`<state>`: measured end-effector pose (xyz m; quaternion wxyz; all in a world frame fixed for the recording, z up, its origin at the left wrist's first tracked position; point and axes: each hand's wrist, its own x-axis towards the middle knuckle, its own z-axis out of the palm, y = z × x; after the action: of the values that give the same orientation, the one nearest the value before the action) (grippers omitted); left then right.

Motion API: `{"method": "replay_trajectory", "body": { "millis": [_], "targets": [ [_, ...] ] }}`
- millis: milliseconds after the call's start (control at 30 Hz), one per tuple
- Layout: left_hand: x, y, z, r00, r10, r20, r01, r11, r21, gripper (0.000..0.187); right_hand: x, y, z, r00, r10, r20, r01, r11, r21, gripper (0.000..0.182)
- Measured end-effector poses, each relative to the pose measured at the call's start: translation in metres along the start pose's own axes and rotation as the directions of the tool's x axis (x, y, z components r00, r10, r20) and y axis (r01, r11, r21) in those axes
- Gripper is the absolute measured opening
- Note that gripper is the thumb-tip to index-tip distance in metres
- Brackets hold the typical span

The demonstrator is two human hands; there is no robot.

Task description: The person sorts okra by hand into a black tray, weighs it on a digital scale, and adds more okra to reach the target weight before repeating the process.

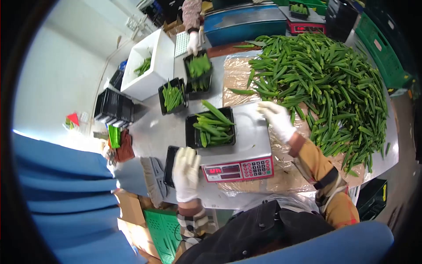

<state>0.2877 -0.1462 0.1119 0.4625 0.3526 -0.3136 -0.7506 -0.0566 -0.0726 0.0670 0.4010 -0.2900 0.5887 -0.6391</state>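
Note:
My left hand (186,173) wears a white glove and rests open on an empty black tray (169,165) just left of the weighing scale (239,152). A black tray of okra (211,128) sits on the scale's platform. My right hand (277,119), also gloved, hovers with fingers apart at the near edge of the big pile of okra (323,83), beside the scale's right back corner. Nothing shows in either hand.
Two more filled black trays (173,96) (198,74) sit further along the table; another person's gloved hand (193,42) touches the far one. A white foam box (147,64) with okra stands left. Stacked black trays (113,108) and green crates (380,48) flank the table.

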Motion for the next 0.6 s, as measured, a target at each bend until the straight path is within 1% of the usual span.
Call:
{"method": "replay_trajectory", "body": {
  "millis": [33, 67, 100, 133, 167, 267, 300, 400, 433, 467, 533, 600],
  "targets": [
    [0.002, 0.009, -0.013, 0.996, 0.059, -0.061, -0.058, 0.998, 0.014, 0.055, -0.009, 0.009, -0.019, 0.996, 0.077, -0.050, -0.077, 0.997, 0.012, 0.028],
    [0.003, 0.017, -0.025, 0.985, 0.116, -0.124, -0.113, 0.993, 0.034, 0.054, -0.021, 0.006, -0.030, 0.985, 0.118, -0.127, -0.118, 0.993, 0.001, 0.029],
    [0.003, 0.024, -0.034, 0.972, 0.175, -0.158, -0.162, 0.983, 0.091, 0.054, -0.028, 0.018, -0.048, 0.975, 0.157, -0.155, -0.159, 0.987, 0.000, 0.028],
    [0.003, 0.030, -0.040, 0.954, 0.236, -0.187, -0.209, 0.966, 0.151, 0.053, -0.035, 0.032, -0.062, 0.966, 0.171, -0.194, -0.178, 0.984, -0.024, 0.028],
    [0.003, 0.035, -0.040, 0.934, 0.269, -0.237, -0.224, 0.954, 0.201, 0.052, -0.045, 0.035, -0.069, 0.961, 0.169, -0.220, -0.178, 0.984, -0.021, 0.028],
    [0.010, 0.038, -0.047, 0.910, 0.317, -0.267, -0.260, 0.938, 0.229, 0.049, -0.061, 0.057, -0.087, 0.949, 0.185, -0.256, -0.187, 0.982, 0.017, 0.027],
    [0.014, 0.037, -0.047, 0.909, 0.318, -0.271, -0.260, 0.938, 0.229, 0.048, -0.063, 0.059, -0.086, 0.942, 0.197, -0.273, -0.203, 0.979, 0.005, 0.026],
    [0.030, 0.025, -0.043, 0.915, 0.323, -0.243, -0.238, 0.917, 0.320, 0.048, -0.065, 0.061, -0.077, 0.969, 0.136, -0.204, -0.147, 0.988, -0.038, 0.026],
    [0.040, 0.018, -0.048, 0.928, 0.297, -0.225, -0.210, 0.916, 0.341, 0.046, -0.064, 0.061, -0.072, 0.979, 0.095, -0.180, -0.107, 0.993, -0.057, 0.026],
    [0.049, 0.008, -0.052, 0.936, 0.286, -0.203, -0.200, 0.911, 0.361, 0.044, -0.064, 0.060, -0.067, 0.982, 0.098, -0.159, -0.108, 0.993, -0.053, 0.025],
    [0.068, -0.015, -0.059, 0.948, 0.211, -0.237, -0.098, 0.906, 0.412, 0.039, -0.064, 0.050, -0.055, 0.988, 0.101, -0.119, -0.107, 0.993, -0.044, 0.024],
    [0.079, -0.033, -0.059, 0.979, 0.110, -0.171, -0.002, 0.845, 0.535, 0.034, -0.065, 0.043, -0.047, 0.991, 0.102, -0.086, -0.109, 0.990, -0.090, 0.024]
  ]
}}
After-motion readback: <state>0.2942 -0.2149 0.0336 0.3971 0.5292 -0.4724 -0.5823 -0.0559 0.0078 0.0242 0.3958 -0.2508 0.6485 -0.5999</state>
